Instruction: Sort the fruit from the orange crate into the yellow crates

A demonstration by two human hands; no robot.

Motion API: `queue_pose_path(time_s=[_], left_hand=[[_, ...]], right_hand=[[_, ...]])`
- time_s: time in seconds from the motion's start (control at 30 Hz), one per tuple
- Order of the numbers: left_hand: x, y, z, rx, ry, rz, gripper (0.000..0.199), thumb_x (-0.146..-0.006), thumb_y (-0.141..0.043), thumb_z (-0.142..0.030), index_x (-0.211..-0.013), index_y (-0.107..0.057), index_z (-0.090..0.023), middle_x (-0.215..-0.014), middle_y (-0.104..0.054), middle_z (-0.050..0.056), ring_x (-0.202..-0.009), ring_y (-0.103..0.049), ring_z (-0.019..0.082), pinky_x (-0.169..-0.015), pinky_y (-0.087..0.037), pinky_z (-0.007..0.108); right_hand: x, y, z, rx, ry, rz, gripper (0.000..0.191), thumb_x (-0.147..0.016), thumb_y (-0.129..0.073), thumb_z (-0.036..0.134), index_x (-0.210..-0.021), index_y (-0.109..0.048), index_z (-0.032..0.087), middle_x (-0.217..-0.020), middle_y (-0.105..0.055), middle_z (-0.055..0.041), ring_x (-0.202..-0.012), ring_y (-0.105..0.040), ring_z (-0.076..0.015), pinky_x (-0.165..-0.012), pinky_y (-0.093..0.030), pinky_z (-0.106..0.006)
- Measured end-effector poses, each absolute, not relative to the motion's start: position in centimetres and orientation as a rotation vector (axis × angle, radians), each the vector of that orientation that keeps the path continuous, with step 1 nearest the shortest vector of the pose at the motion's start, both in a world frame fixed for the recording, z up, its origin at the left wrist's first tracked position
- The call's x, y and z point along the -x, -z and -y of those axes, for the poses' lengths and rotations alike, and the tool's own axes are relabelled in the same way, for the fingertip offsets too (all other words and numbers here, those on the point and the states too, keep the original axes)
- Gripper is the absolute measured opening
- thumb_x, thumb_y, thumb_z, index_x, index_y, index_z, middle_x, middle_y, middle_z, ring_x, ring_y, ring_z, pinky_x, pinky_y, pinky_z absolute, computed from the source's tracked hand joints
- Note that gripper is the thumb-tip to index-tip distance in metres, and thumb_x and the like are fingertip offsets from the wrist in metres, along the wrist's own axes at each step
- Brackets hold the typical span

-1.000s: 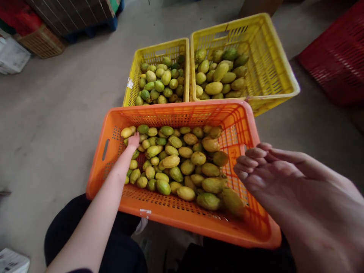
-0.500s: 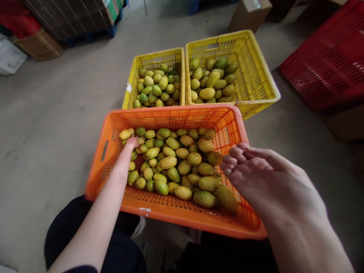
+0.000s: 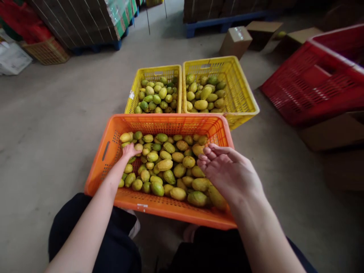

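An orange plastic crate stands before me, with many yellow-green oval fruits in it. Deep in its left side, my left hand has its thumb and fingers about a small yellowish fruit; some of the fingers are hidden. My right hand is held above the crate's right side, palm turned up, its fingers slightly curled and nothing in it. Below that hand lie larger fruits, one long yellow-green fruit partly covered by it.
Behind the orange crate stand two yellow crates with similar fruits. A red crate and cardboard boxes are to the right. Stacked goods on blue pallets line the back, with a tan basket at far left.
The view has shifted, bringing more of the back floor and boxes into sight. My right hand has come leftward over the crate. My left hand stays at the small fruit.
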State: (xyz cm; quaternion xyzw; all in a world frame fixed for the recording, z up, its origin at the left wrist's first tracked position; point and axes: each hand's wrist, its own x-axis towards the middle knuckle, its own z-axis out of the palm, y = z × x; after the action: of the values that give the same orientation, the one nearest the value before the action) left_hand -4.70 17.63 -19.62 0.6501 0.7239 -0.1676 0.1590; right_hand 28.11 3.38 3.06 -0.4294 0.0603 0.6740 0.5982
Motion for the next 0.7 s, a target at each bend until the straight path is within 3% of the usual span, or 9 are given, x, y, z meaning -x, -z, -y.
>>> queue_pose_path(time_s=[0.17, 0.3, 0.37, 0.47, 0.57, 0.7], left_hand=[[4.4, 15.2, -16.9, -1.899, 0.365, -1.900, 0.065, -0.068, -0.070, -0.065, -0.112, -0.065, -0.018, -0.114, -0.069, 0.013, -0.108, -0.063, 0.033, -0.085, -0.048, 0.035], [1.3, 5.8, -17.0, -2.201, 0.253, -1.404, 0.059, -0.062, -0.079, -0.053, -0.110, -0.067, -0.021, -0.112, -0.070, 0.007, -0.103, -0.064, 0.027, -0.090, -0.046, 0.032], [-0.9, 0.3, -16.1, -2.263, 0.092, -1.171, 0.062, -0.062, -0.080, -0.049, -0.116, -0.064, -0.023, -0.112, -0.069, 0.004, -0.101, -0.063, 0.025, -0.091, -0.045, 0.032], [-3.8, -5.6, -14.4, -2.199, -0.067, -0.934, 0.061, -0.061, -0.083, -0.038, -0.117, -0.064, -0.025, -0.114, -0.067, 0.003, -0.100, -0.063, 0.022, -0.088, -0.047, 0.031], [-4.9, -6.5, -14.0, -2.050, -0.287, -0.931, 0.044, -0.075, -0.073, -0.033, -0.117, -0.065, -0.023, -0.111, -0.066, 0.004, -0.100, -0.063, 0.021, -0.086, -0.049, 0.032], [-3.9, -0.9, -14.7, -1.903, -0.386, -0.988, 0.033, -0.090, -0.052, -0.034, -0.115, -0.064, -0.018, -0.113, -0.066, 0.007, -0.097, -0.064, 0.021, -0.089, -0.051, 0.036]], right_hand=[[-27.0, -2.8, -3.3, 0.986, -1.599, -0.040, 0.006, -0.066, -0.059, 0.014, -0.068, -0.059, 0.019, -0.061, -0.062, -0.0010, -0.056, -0.059, -0.0129, -0.053, -0.049, -0.023], [-25.7, -2.1, -3.2, 1.076, -1.683, 0.002, 0.007, -0.069, -0.059, 0.016, -0.074, -0.061, 0.019, -0.074, -0.069, -0.0033, -0.064, -0.063, -0.0158, -0.059, -0.051, -0.027], [-24.9, -1.9, -3.2, 1.107, -1.808, 0.027, 0.009, -0.073, -0.063, 0.024, -0.080, -0.061, 0.018, -0.077, -0.069, -0.0046, -0.066, -0.065, -0.0181, -0.062, -0.053, -0.031], [-23.7, -2.3, -3.0, 1.027, -2.007, 0.042, 0.028, -0.080, -0.061, 0.044, -0.089, -0.062, 0.018, -0.075, -0.068, -0.0063, -0.065, -0.066, -0.0217, -0.058, -0.053, -0.036], [-22.8, -3.1, -2.5, 0.934, -2.018, -0.022, 0.026, -0.086, -0.055, 0.043, -0.092, -0.063, 0.018, -0.072, -0.070, -0.0061, -0.064, -0.066, -0.0222, -0.051, -0.052, -0.032], [-23.6, -4.1, -2.0, 0.920, -1.860, -0.143, 0.013, -0.081, -0.060, 0.028, -0.088, -0.063, 0.018, -0.070, -0.071, -0.0061, -0.064, -0.068, -0.0216, -0.050, -0.052, -0.028]])
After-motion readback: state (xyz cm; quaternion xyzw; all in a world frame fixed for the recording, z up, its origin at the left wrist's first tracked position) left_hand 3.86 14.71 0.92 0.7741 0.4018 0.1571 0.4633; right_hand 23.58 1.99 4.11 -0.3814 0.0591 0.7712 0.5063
